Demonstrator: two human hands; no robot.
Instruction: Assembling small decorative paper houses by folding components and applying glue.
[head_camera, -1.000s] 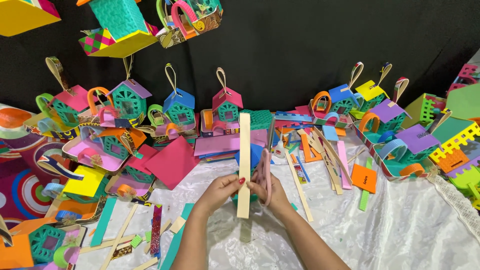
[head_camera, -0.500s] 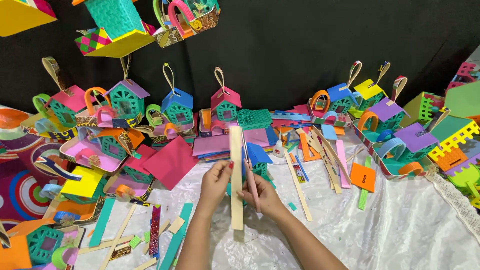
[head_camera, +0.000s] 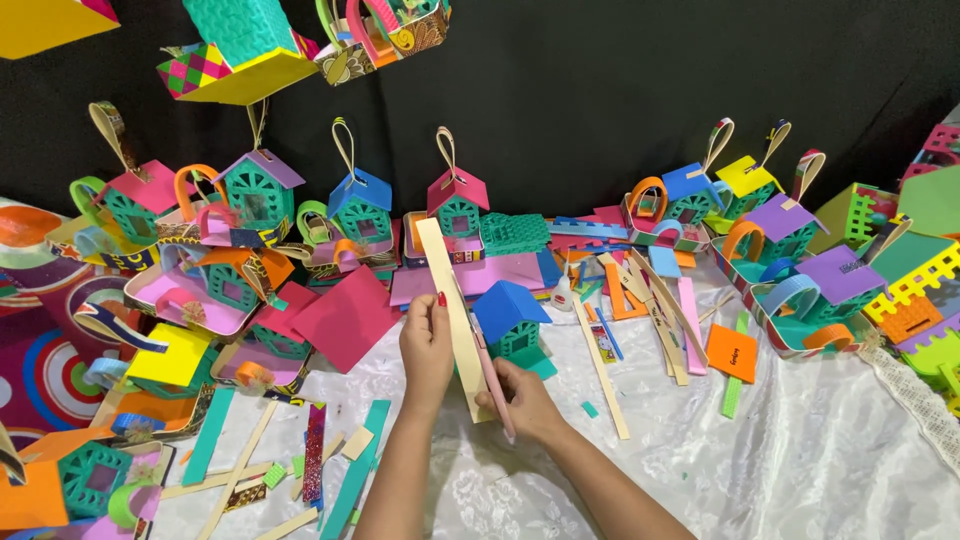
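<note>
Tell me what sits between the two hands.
In the head view, a long cream paper strip runs up between the left hand and right hand. A pink strip lies along the right hand's fingers.

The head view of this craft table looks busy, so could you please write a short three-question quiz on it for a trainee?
1. True or false: the left hand holds the cream strip upright.
2. What does the right hand hold: A a pink strip, B scissors, C a glue bottle?
3. What colour is the roof of the little house just behind the hands?

Key:
1. True; its fingers pinch the strip partway up its length.
2. A.
3. Blue, over teal walls.
</note>
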